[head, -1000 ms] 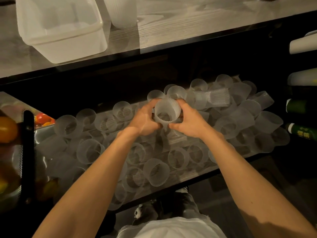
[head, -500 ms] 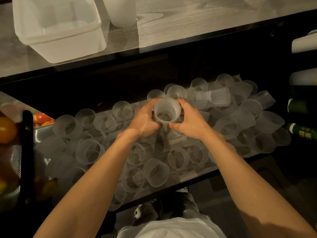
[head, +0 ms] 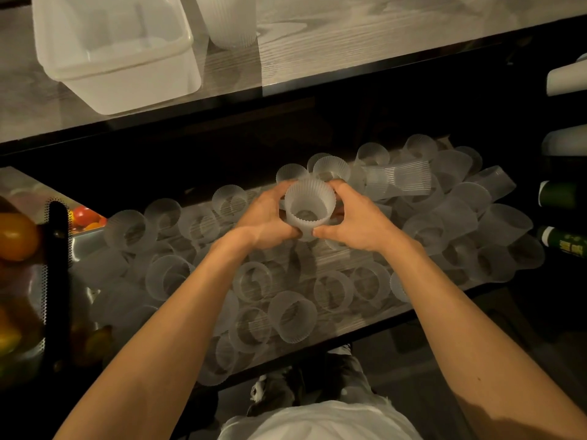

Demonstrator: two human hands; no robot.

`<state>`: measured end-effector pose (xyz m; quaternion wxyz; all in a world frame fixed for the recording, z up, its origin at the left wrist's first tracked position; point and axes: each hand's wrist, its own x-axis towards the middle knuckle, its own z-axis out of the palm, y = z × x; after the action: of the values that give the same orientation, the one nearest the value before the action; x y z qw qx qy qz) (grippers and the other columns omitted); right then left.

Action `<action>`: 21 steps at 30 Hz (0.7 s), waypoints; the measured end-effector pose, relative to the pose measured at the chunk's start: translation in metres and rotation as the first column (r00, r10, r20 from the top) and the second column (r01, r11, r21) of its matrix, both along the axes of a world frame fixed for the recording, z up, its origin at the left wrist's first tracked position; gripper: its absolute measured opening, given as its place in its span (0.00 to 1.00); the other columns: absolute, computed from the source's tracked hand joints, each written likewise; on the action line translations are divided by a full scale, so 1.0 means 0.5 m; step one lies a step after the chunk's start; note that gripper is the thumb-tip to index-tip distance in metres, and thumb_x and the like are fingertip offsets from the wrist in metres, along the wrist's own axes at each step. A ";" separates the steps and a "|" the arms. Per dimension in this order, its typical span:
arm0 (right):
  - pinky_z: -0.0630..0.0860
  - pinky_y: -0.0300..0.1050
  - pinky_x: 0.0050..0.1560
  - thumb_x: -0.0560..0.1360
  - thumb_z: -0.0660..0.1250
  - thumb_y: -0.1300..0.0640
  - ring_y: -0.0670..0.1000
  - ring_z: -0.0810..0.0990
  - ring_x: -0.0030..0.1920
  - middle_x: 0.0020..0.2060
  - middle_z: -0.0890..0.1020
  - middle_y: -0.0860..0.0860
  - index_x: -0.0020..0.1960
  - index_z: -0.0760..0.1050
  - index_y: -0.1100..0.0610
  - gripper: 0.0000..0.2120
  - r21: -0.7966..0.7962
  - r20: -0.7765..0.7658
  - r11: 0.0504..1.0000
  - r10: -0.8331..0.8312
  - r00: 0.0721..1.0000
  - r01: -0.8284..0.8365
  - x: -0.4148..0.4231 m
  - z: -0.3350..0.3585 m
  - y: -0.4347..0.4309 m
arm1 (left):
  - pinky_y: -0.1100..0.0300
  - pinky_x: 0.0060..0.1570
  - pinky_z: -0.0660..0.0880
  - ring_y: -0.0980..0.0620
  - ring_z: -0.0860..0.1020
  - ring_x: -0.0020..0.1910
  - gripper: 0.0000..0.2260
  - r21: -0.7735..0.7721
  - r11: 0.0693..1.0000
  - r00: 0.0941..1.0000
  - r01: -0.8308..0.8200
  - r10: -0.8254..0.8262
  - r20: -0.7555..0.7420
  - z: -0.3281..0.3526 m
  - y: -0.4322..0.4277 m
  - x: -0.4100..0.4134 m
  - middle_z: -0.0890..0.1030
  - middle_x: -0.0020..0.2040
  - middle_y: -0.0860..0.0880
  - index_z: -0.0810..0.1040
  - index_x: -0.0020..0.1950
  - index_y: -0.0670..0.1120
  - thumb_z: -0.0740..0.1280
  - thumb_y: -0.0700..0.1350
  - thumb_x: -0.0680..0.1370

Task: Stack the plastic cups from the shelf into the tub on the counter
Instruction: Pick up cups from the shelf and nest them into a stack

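Observation:
A frosted ribbed plastic cup (head: 309, 204) is held upright above the shelf, mouth toward me. My left hand (head: 265, 217) grips its left side and my right hand (head: 355, 220) grips its right side, thumbs meeting under its near wall. Below them the low shelf (head: 365, 322) is covered with several loose cups (head: 292, 315), some upright, some lying on their sides. The translucent tub (head: 117, 55) stands on the counter (head: 349, 33) at the upper left, and I see nothing inside it. A stack of cups (head: 230, 20) stands just right of the tub.
A black mesh basket (head: 55, 281) of tomatoes and yellow fruit stands at the left. White rolls (head: 567, 77) and green bottles (head: 562, 242) lie at the right edge. The counter's dark front edge overhangs the shelf. My shoes show below the shelf.
Both hands keep hold of the same cup in nearly the same spot. The view has shifted slightly; nothing else moved.

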<state>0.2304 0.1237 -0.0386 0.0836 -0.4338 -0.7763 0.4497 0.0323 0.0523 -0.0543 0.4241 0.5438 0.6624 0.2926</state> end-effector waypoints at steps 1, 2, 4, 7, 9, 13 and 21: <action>0.78 0.44 0.63 0.68 0.82 0.53 0.44 0.79 0.61 0.61 0.78 0.42 0.72 0.67 0.46 0.37 0.010 -0.013 1.000 -0.009 1.000 0.009 -0.002 0.001 0.002 | 0.59 0.55 0.80 0.53 0.77 0.62 0.40 0.016 1.000 1.000 -0.008 0.008 0.002 0.003 0.003 -0.001 0.76 0.63 0.55 0.68 0.76 0.54 0.80 0.38 0.68; 0.78 0.45 0.64 0.68 0.82 0.53 0.45 0.79 0.61 0.61 0.78 0.42 0.71 0.68 0.47 0.37 0.018 -0.032 1.000 -0.018 0.999 0.018 -0.003 0.002 0.003 | 0.59 0.55 0.80 0.54 0.77 0.63 0.39 0.038 0.999 1.000 -0.018 0.018 0.004 0.005 0.005 -0.001 0.76 0.63 0.56 0.68 0.75 0.54 0.80 0.39 0.68; 0.78 0.47 0.65 0.68 0.81 0.53 0.45 0.79 0.62 0.62 0.78 0.43 0.72 0.68 0.47 0.36 0.024 -0.071 0.999 -0.039 0.997 0.041 -0.007 0.001 0.008 | 0.61 0.56 0.79 0.55 0.76 0.64 0.39 0.065 0.997 0.999 -0.039 0.037 0.024 0.008 0.012 -0.002 0.75 0.63 0.58 0.68 0.75 0.55 0.80 0.39 0.69; 0.79 0.49 0.64 0.69 0.80 0.53 0.45 0.79 0.63 0.63 0.78 0.42 0.73 0.68 0.47 0.37 0.014 -0.081 0.998 -0.066 0.995 0.067 -0.012 -0.005 0.019 | 0.60 0.58 0.78 0.55 0.75 0.66 0.38 0.067 0.996 0.996 -0.065 0.060 0.068 0.005 0.020 -0.001 0.75 0.65 0.56 0.67 0.76 0.54 0.78 0.37 0.70; 0.80 0.51 0.63 0.70 0.80 0.51 0.44 0.78 0.63 0.62 0.79 0.42 0.73 0.69 0.47 0.36 -0.011 -0.098 0.995 -0.100 0.990 0.100 -0.014 -0.012 0.028 | 0.58 0.60 0.79 0.56 0.75 0.66 0.36 0.076 0.993 0.992 -0.087 0.080 0.093 0.000 0.022 0.001 0.76 0.65 0.54 0.68 0.76 0.51 0.77 0.36 0.71; 0.80 0.52 0.63 0.69 0.80 0.51 0.44 0.79 0.63 0.60 0.81 0.42 0.72 0.71 0.48 0.34 -0.035 -0.111 0.989 -0.149 0.983 0.146 -0.014 -0.029 0.038 | 0.49 0.64 0.79 0.55 0.75 0.67 0.32 0.079 0.989 0.980 -0.128 0.114 0.164 -0.016 0.028 0.002 0.76 0.65 0.53 0.69 0.75 0.49 0.75 0.34 0.73; 0.80 0.54 0.62 0.70 0.79 0.56 0.49 0.80 0.62 0.60 0.80 0.45 0.73 0.67 0.47 0.36 -0.025 -0.061 0.991 -0.136 0.989 0.135 -0.017 -0.068 0.030 | 0.55 0.61 0.80 0.50 0.78 0.67 0.31 0.039 0.987 0.975 -0.156 0.148 0.168 -0.057 0.033 0.005 0.77 0.67 0.48 0.69 0.73 0.46 0.74 0.31 0.74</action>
<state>0.2219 0.1386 -0.0724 0.1337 -0.4720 -0.7374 0.4643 0.0346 0.0689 -0.0828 0.4394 0.4765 0.6568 0.3853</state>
